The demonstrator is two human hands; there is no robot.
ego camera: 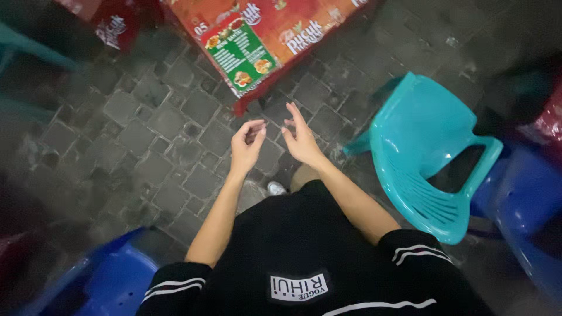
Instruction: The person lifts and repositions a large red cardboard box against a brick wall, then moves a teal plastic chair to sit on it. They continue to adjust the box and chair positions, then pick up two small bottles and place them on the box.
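left hand (246, 146) raised over the paving, fingers curled loosely in, nothing gripped that I can see | right hand (301, 140) just beside it, not touching, fingers apart and empty | table corner with green menu card (240, 54) ahead of both hands | teal plastic chair (421, 158) at the right | blue chair (114, 281) at lower left

Glossy moulded plastic: teal chair (421, 146) and blue chair (111, 281). Rough, matt stone paving (152, 134). Smooth printed covering on the bench (275, 35). Matt black cloth shirt (293, 257).
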